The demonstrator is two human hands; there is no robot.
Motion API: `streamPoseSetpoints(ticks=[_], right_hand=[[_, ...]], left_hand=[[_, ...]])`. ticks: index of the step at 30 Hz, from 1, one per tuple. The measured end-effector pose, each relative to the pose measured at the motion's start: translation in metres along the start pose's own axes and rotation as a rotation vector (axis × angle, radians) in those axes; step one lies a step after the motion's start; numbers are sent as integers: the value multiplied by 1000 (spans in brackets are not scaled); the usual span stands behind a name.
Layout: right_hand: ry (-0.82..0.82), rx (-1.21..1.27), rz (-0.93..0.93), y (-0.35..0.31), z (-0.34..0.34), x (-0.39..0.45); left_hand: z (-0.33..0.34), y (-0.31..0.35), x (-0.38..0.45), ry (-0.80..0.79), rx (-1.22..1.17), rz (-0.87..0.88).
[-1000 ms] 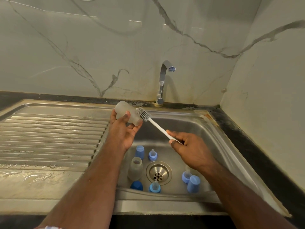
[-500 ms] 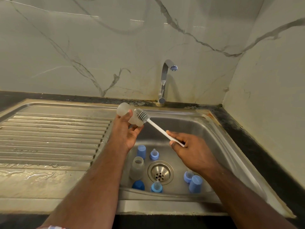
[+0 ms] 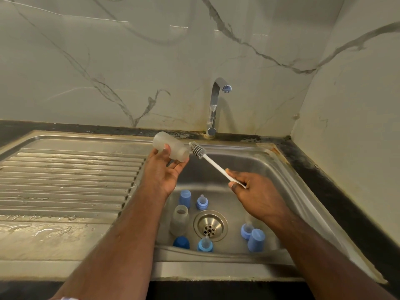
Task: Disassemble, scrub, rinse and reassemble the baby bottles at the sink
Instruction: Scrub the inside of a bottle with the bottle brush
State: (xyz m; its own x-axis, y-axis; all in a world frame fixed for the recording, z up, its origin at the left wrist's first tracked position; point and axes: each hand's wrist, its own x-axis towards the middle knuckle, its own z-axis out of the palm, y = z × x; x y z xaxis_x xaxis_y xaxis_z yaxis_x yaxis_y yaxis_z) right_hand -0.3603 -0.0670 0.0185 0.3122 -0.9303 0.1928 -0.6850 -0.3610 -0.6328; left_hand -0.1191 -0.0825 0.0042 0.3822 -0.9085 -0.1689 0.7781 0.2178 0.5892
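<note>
The brush (image 3: 197, 150) head has come out of the bottle (image 3: 171, 148) mouth.

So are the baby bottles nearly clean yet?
Not yet. Taking apart looks done: blue caps and teats lie loose in the sink. Scrubbing is under way: the left hand holds a bottle, and the right hand holds the brush at its mouth. Another bottle waits; the tap is off.

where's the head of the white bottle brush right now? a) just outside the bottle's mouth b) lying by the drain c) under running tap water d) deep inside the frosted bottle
a: the grey bristled head of the white-handled bottle brush sits just outside the open mouth of the frosted clear plastic bottle, which the left hand holds.
</note>
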Motion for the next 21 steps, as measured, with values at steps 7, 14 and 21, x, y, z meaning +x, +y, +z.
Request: streamPoseSetpoints(ticks=[7,14,21], right_hand=[[-18,-23,8,0,2,2],[-25,-31,3,1,2,2],[-10,27,-21,-1,4,0]], left_hand=[[-2,-1,1,-37,-19,23],[1,0,0,-69,-27,20],[0,-1,-1,-77,-20,11]])
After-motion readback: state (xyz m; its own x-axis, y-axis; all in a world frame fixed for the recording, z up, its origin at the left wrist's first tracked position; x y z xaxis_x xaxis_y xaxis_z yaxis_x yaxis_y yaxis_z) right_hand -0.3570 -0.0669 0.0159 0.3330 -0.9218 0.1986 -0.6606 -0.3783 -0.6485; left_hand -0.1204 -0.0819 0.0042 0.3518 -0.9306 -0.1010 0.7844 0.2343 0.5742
